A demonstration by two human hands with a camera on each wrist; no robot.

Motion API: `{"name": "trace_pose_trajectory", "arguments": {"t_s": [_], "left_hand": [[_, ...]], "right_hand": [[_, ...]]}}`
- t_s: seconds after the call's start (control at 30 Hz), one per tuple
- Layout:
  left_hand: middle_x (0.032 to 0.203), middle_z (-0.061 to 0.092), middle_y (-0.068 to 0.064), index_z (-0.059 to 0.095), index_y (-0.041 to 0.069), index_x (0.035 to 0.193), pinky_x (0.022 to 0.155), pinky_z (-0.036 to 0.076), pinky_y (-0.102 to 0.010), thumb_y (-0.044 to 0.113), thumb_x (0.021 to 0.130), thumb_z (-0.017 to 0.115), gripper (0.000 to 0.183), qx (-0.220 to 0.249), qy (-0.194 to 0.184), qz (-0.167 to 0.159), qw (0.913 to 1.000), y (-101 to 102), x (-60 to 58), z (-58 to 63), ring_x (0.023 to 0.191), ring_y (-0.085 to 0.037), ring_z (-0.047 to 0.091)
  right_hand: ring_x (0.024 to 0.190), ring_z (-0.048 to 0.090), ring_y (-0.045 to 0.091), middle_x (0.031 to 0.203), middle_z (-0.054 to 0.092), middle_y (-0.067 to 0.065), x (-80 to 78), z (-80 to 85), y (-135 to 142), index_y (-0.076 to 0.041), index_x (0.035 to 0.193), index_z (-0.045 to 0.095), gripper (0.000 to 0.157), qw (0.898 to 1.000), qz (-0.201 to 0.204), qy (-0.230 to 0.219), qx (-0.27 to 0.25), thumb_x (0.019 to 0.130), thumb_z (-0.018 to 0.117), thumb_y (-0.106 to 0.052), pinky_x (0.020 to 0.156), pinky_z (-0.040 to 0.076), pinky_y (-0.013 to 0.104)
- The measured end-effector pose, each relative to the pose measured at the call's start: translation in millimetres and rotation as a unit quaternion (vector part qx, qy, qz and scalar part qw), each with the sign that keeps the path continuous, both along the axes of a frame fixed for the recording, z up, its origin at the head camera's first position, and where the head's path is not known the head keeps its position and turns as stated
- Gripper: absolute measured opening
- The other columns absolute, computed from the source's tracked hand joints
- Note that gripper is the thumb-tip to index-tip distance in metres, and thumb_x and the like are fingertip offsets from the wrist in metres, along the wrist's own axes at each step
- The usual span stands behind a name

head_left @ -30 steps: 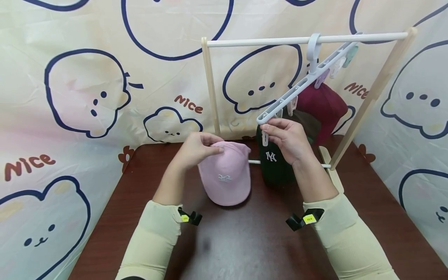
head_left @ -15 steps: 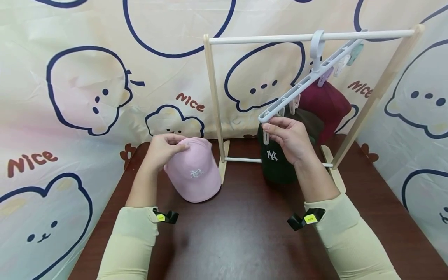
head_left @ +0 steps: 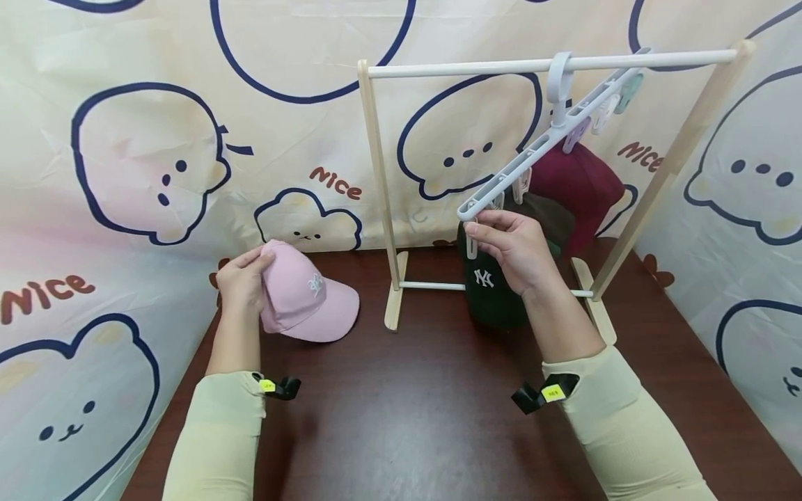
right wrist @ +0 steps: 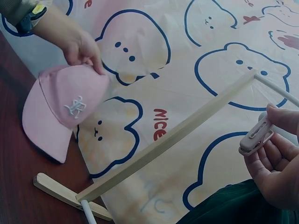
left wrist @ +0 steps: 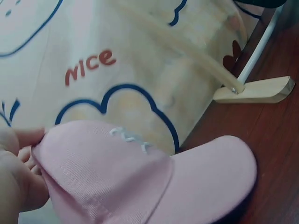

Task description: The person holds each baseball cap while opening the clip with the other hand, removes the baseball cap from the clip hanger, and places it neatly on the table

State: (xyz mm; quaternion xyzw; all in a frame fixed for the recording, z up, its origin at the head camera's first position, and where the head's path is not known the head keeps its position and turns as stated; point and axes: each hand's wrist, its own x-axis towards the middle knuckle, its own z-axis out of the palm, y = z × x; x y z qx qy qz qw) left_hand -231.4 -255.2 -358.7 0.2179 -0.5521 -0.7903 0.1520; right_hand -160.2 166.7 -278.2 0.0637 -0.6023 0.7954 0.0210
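Watching remotely, I see the left hand (head_left: 241, 282) pinching a pink baseball cap (head_left: 291, 292) beside the rack (head_left: 377, 160), the right hand (head_left: 516, 254) a clothespin (right wrist: 254, 136) near a green "NY" cap (head_left: 491, 303); the backdrop (head_left: 301, 125) reads "Nice".

Left sleeve (head_left: 209, 442) and right sleeve (head_left: 629, 435) are showing pale yellow-green, the cloth creasing lightly along the forearms. Left grip (head_left: 243, 282) and right grip (head_left: 510, 250) are going bare beyond the cuffs. At each cuff a black wrist mount is sitting, left (head_left: 288, 388) and right (head_left: 529, 399), its blocky end jutting inward. Bright yellow labels, left (head_left: 267, 385) and right (head_left: 553, 393), are carrying dark print, too small for reading.
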Motion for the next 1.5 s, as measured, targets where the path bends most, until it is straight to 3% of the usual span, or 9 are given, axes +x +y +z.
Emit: {"name": "trace_pose_trajectory", "arguments": {"t_s": [0.1, 0.27, 0.43, 0.73, 0.93, 1.1, 1.23, 1.4, 1.5], "left_hand": [[0.119, 0.060, -0.011, 0.068, -0.002, 0.109, 0.086, 0.050, -0.020, -0.013, 0.072, 0.073, 0.039, 0.094, 0.018, 0.046, 0.9943, -15.6, -5.4, -7.4, 0.108, -0.016, 0.060], [0.125, 0.059, -0.013, 0.065, -0.005, 0.113, 0.084, 0.051, -0.021, -0.020, 0.071, 0.068, 0.044, 0.193, 0.045, 0.123, 0.9724, -38.1, -11.6, -18.0, 0.105, -0.014, 0.061], [0.120, 0.063, -0.011, 0.066, -0.004, 0.112, 0.081, 0.052, -0.021, -0.017, 0.073, 0.068, 0.041, 0.220, 0.061, 0.172, 0.9583, -52.5, -16.3, -25.8, 0.105, -0.017, 0.062], [0.115, 0.063, -0.009, 0.069, -0.002, 0.108, 0.081, 0.053, -0.022, -0.013, 0.074, 0.070, 0.035, 0.224, 0.054, 0.210, 0.9503, -63.1, -24.1, -43.5, 0.104, -0.019, 0.062], [0.116, 0.063, -0.008, 0.069, -0.002, 0.106, 0.080, 0.053, -0.022, -0.012, 0.074, 0.071, 0.033, 0.213, 0.043, 0.201, 0.9551, -66.6, -30.7, -50.0, 0.103, -0.018, 0.062], [0.134, 0.052, -0.007, 0.065, 0.000, 0.117, 0.087, 0.050, -0.021, -0.011, 0.075, 0.070, 0.044, 0.195, 0.000, 0.172, 0.9657, -65.2, -33.2, -57.0, 0.111, -0.016, 0.059], [0.135, 0.052, -0.008, 0.061, 0.001, 0.123, 0.093, 0.046, -0.021, -0.011, 0.075, 0.071, 0.050, 0.175, -0.025, 0.139, 0.9744, -63.7, -34.5, -60.0, 0.116, -0.014, 0.056], [0.142, 0.045, -0.007, 0.053, 0.004, 0.132, 0.101, 0.040, -0.023, -0.007, 0.077, 0.070, 0.058, 0.134, -0.050, 0.096, 0.9850, -62.1, -34.9, -59.6, 0.126, -0.015, 0.048], [0.147, 0.038, -0.007, 0.047, 0.006, 0.137, 0.103, 0.037, -0.023, -0.002, 0.080, 0.069, 0.061, 0.078, -0.072, 0.086, 0.9906, -60.1, -33.7, -58.1, 0.130, -0.014, 0.042]], "right_hand": [[0.084, 0.062, 0.016, 0.096, 0.070, 0.002, 0.5, 0.4, -0.3, -0.005, 0.103, 0.071, 0.027, 1.000, -0.003, -0.002, 0.002, 0.079, 0.076, -0.016, 0.078, 0.053, 0.026], [0.083, 0.062, 0.015, 0.096, 0.070, 0.001, 1.5, 0.8, -0.8, -0.005, 0.103, 0.071, 0.027, 1.000, -0.004, -0.001, 0.001, 0.079, 0.076, -0.015, 0.079, 0.053, 0.026], [0.085, 0.062, 0.016, 0.097, 0.070, 0.001, 2.2, 0.6, -0.6, -0.005, 0.105, 0.071, 0.026, 1.000, -0.008, -0.002, 0.006, 0.081, 0.074, -0.015, 0.079, 0.053, 0.026], [0.084, 0.061, 0.015, 0.093, 0.070, 0.000, 1.8, -4.7, -0.4, -0.004, 0.105, 0.070, 0.027, 1.000, 0.002, -0.006, 0.015, 0.081, 0.074, -0.015, 0.079, 0.053, 0.026], [0.085, 0.061, 0.017, 0.095, 0.069, 0.002, 2.0, -6.2, -3.8, -0.003, 0.106, 0.070, 0.028, 1.000, 0.009, 0.006, 0.019, 0.081, 0.074, -0.015, 0.079, 0.053, 0.027], [0.085, 0.062, 0.016, 0.096, 0.070, 0.003, 1.2, -5.7, -3.9, -0.003, 0.105, 0.070, 0.028, 1.000, 0.012, 0.009, 0.019, 0.080, 0.075, -0.015, 0.080, 0.053, 0.027], [0.085, 0.062, 0.017, 0.096, 0.070, 0.003, 0.9, -5.2, -3.2, -0.003, 0.106, 0.070, 0.030, 1.000, 0.009, 0.008, 0.020, 0.080, 0.075, -0.016, 0.080, 0.053, 0.027], [0.087, 0.062, 0.017, 0.097, 0.069, 0.003, 0.3, -4.4, -1.9, -0.003, 0.107, 0.070, 0.030, 1.000, 0.003, 0.009, 0.020, 0.080, 0.075, -0.017, 0.080, 0.053, 0.027], [0.086, 0.062, 0.017, 0.096, 0.069, 0.003, 0.2, -3.6, -1.8, -0.004, 0.106, 0.070, 0.029, 1.000, 0.003, 0.010, 0.017, 0.080, 0.074, -0.015, 0.080, 0.053, 0.027]]}}
